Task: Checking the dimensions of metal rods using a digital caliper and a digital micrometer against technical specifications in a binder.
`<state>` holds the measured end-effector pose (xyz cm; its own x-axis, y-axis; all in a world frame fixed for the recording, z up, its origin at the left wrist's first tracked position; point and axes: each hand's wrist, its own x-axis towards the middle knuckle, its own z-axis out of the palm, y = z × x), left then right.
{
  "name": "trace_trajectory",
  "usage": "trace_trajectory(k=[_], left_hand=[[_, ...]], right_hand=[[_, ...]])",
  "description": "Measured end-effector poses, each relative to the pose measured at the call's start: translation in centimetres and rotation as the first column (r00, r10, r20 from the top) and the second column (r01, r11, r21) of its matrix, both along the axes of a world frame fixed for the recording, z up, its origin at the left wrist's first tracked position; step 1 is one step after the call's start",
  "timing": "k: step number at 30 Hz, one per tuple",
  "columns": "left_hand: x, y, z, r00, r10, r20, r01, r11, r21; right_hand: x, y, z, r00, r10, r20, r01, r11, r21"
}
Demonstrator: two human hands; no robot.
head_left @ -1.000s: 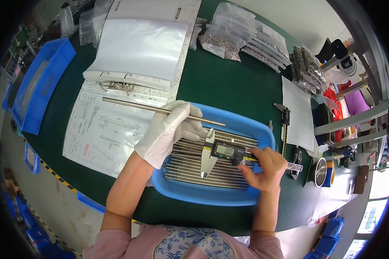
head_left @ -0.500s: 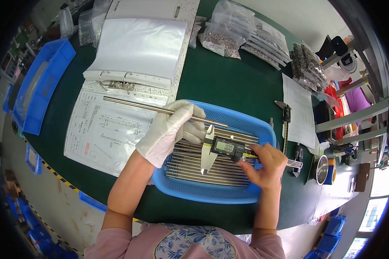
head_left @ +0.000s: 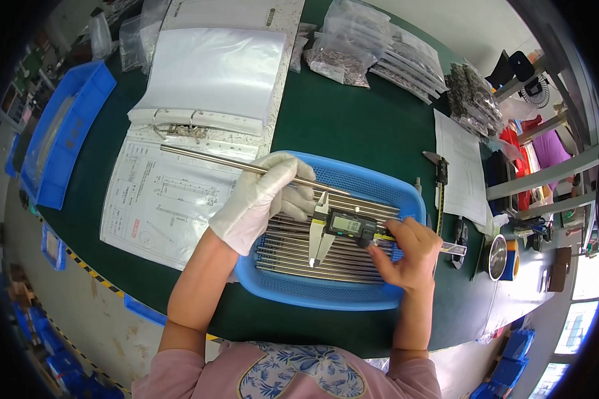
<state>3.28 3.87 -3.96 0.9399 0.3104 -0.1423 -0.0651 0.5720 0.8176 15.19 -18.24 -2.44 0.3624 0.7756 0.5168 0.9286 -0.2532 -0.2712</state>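
Note:
My left hand (head_left: 258, 199), in a white glove, grips a long thin metal rod (head_left: 203, 158) that slants over the open binder and the basket's far side. In my bare right hand (head_left: 411, 256) is a digital caliper (head_left: 348, 226), thumb and fingers around the beam near the slider. Its jaws look nearly closed, with no rod between them, and point toward my left hand. Beneath both hands sits a blue plastic basket (head_left: 326, 300), where several similar metal rods (head_left: 293, 265) lie side by side.
An open ring binder (head_left: 206, 120) with drawings lies at the left, beside a blue bin (head_left: 66, 136). Bagged metal parts (head_left: 343, 60) stand at the back. To the right are papers (head_left: 460, 166), a second caliper (head_left: 440, 174) and a metal bowl (head_left: 496, 258).
The digits on the caliper's display look different, and the caliper has shifted very slightly left. Both hands keep their grips almost in place.

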Motion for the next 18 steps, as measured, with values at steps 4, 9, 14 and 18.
trace_trajectory(k=[4,9,14,18], left_hand=[[0.13,-0.31,0.09,0.999,0.032,-0.041,-0.031,0.999,0.024],[0.18,-0.39,0.10,0.996,0.065,-0.062,-0.063,0.997,0.040],[0.11,-0.12,0.07,1.000,0.003,-0.022,-0.004,1.000,-0.023],[0.08,-0.18,0.21,1.000,0.005,-0.025,-0.006,1.000,-0.008]], right_hand=[[0.07,-0.08,0.06,1.000,0.001,-0.006,-0.001,1.000,0.014],[0.14,-0.15,-0.01,1.000,0.007,-0.003,-0.007,1.000,0.001],[0.27,-0.29,-0.32,1.000,-0.010,0.010,0.010,1.000,0.002],[0.43,-0.47,-0.41,1.000,-0.005,0.031,0.005,1.000,0.005]])
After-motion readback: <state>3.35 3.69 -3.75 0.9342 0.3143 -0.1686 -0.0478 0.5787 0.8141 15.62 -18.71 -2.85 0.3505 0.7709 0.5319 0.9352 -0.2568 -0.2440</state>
